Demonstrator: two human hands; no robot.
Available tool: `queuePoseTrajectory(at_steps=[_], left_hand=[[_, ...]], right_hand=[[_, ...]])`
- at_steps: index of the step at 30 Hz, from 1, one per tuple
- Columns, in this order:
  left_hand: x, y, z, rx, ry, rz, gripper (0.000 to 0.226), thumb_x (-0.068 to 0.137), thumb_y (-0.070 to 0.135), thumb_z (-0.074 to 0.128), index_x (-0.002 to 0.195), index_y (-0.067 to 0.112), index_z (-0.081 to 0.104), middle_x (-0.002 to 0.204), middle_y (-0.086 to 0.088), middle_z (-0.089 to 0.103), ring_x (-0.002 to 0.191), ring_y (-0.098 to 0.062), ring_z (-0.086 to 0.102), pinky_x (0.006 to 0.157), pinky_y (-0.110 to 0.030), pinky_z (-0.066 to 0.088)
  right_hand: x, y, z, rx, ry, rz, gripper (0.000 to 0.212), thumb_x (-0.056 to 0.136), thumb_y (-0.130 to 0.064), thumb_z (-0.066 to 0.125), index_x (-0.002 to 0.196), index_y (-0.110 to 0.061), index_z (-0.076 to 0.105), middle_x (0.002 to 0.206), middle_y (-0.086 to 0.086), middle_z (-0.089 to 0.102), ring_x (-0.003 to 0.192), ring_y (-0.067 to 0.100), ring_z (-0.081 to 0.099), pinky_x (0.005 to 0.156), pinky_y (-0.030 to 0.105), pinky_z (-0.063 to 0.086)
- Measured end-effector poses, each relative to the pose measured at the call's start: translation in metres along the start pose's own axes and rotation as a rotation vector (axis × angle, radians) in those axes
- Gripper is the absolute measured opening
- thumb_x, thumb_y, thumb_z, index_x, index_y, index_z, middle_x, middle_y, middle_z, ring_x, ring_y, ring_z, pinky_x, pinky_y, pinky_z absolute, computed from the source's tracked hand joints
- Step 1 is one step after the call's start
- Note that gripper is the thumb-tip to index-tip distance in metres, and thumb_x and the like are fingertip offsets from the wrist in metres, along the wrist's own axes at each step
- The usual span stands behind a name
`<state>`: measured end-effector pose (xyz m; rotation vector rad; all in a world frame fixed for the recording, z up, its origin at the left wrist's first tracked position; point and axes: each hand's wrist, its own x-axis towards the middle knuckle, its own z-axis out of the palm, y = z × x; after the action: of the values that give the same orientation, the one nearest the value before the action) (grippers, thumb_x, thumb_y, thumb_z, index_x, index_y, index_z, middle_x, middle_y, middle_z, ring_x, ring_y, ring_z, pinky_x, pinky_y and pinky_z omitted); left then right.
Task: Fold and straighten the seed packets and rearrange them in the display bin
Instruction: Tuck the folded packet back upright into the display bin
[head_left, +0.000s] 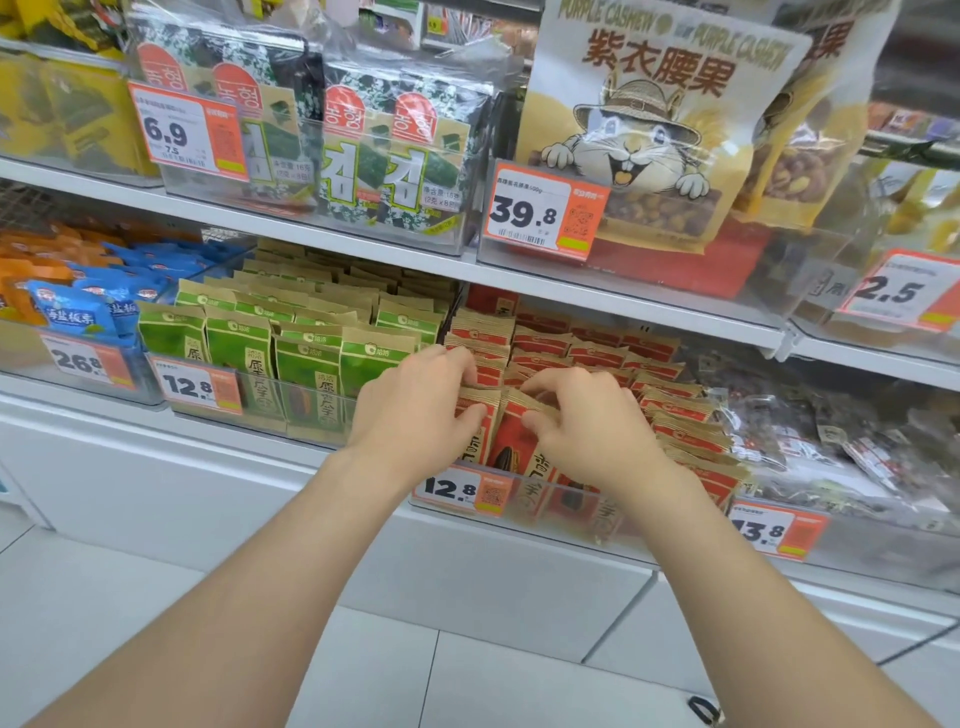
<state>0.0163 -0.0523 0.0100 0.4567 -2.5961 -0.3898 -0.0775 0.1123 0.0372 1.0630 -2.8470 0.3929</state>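
This is a shop's snack aisle. White shelves (623, 304) carry clear display bins (561, 519) packed with rows of seed packets (550, 343), seaweed packs (395, 156) and cashew bags (639, 130). Each bin is fronted by an orange-and-white price tag (540, 210).

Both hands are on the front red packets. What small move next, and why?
Probably fold the top edges of the front red packets down flat: the left hand and right hand each pinch a rumpled top just behind the bin wall. The leaning packets on the right can wait.
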Motion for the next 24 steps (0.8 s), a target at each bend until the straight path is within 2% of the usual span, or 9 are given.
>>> queuePoseTrajectory(at_steps=[5, 8, 11, 14, 16, 18, 20, 22, 24], left_hand=[[0.004, 0.013, 0.008, 0.097, 0.027, -0.083, 0.028, 0.102, 0.047, 0.068, 0.120, 0.025, 0.063, 0.114, 0.005, 0.062, 0.099, -0.025, 0.067, 0.073, -0.039, 0.053], [0.011, 0.019, 0.008, 0.186, 0.053, -0.126, 0.029, 0.101, 0.044, 0.072, 0.116, 0.020, 0.065, 0.108, 0.000, 0.067, 0.095, -0.029, 0.067, 0.068, -0.039, 0.049], [0.017, 0.025, 0.007, 0.242, 0.056, -0.159, 0.029, 0.100, 0.042, 0.074, 0.116, 0.019, 0.065, 0.111, -0.003, 0.067, 0.097, -0.032, 0.069, 0.066, -0.039, 0.043], [0.020, 0.029, 0.007, 0.276, 0.044, -0.205, 0.030, 0.099, 0.043, 0.074, 0.115, 0.018, 0.066, 0.112, -0.005, 0.066, 0.099, -0.035, 0.070, 0.066, -0.039, 0.042], [0.021, 0.031, 0.008, 0.284, 0.036, -0.221, 0.029, 0.100, 0.040, 0.075, 0.115, 0.017, 0.066, 0.112, -0.005, 0.064, 0.098, -0.036, 0.070, 0.066, -0.040, 0.042], [0.021, 0.031, 0.011, 0.258, 0.041, -0.174, 0.025, 0.100, 0.029, 0.076, 0.119, 0.017, 0.065, 0.117, -0.004, 0.062, 0.097, -0.034, 0.070, 0.065, -0.040, 0.043], [0.020, 0.027, 0.017, 0.178, 0.007, -0.025, 0.037, 0.098, 0.012, 0.073, 0.133, 0.021, 0.061, 0.128, 0.001, 0.060, 0.106, -0.029, 0.070, 0.067, -0.040, 0.050], [0.017, 0.023, 0.017, 0.087, -0.068, 0.088, 0.049, 0.095, 0.010, 0.065, 0.141, 0.027, 0.056, 0.134, 0.006, 0.060, 0.113, -0.024, 0.067, 0.074, -0.039, 0.056], [0.015, 0.020, 0.013, 0.027, -0.098, 0.084, 0.045, 0.092, 0.021, 0.065, 0.135, 0.027, 0.055, 0.128, 0.008, 0.062, 0.111, -0.020, 0.064, 0.077, -0.037, 0.054]], right_hand=[[0.001, 0.015, 0.005, -0.068, -0.011, -0.050, 0.035, 0.111, -0.034, 0.057, 0.145, -0.027, 0.062, 0.129, 0.000, 0.075, 0.130, 0.028, 0.060, 0.112, 0.053, 0.042], [0.001, 0.023, 0.006, -0.100, -0.043, -0.134, 0.029, 0.112, -0.033, 0.054, 0.138, -0.024, 0.064, 0.123, 0.001, 0.075, 0.122, 0.028, 0.062, 0.108, 0.053, 0.046], [0.005, 0.034, 0.004, -0.026, -0.068, -0.171, 0.019, 0.110, -0.030, 0.058, 0.104, -0.018, 0.071, 0.097, 0.001, 0.075, 0.096, 0.024, 0.066, 0.091, 0.045, 0.052], [0.005, 0.038, 0.002, 0.041, -0.048, -0.177, 0.039, 0.107, -0.025, 0.065, 0.070, -0.014, 0.059, 0.073, 0.003, 0.065, 0.072, 0.021, 0.060, 0.072, 0.036, 0.046], [0.004, 0.037, 0.001, 0.024, -0.014, -0.191, 0.035, 0.105, -0.028, 0.066, 0.072, -0.017, 0.065, 0.081, 0.001, 0.068, 0.082, 0.022, 0.063, 0.081, 0.040, 0.051], [0.003, 0.035, 0.000, 0.010, 0.001, -0.192, 0.018, 0.104, -0.034, 0.066, 0.097, -0.022, 0.077, 0.103, -0.003, 0.069, 0.102, 0.023, 0.063, 0.098, 0.047, 0.051], [0.002, 0.034, 0.003, -0.031, -0.019, -0.192, 0.029, 0.103, -0.044, 0.060, 0.116, -0.024, 0.077, 0.116, -0.004, 0.063, 0.112, 0.022, 0.058, 0.101, 0.047, 0.047], [-0.001, 0.035, 0.004, -0.053, -0.027, -0.209, 0.045, 0.103, -0.053, 0.046, 0.102, -0.024, 0.079, 0.115, -0.005, 0.065, 0.108, 0.019, 0.056, 0.097, 0.046, 0.043], [-0.003, 0.036, 0.006, -0.037, -0.018, -0.229, 0.060, 0.108, -0.052, 0.032, 0.072, -0.022, 0.070, 0.088, -0.007, 0.069, 0.087, 0.011, 0.057, 0.091, 0.045, 0.043]])
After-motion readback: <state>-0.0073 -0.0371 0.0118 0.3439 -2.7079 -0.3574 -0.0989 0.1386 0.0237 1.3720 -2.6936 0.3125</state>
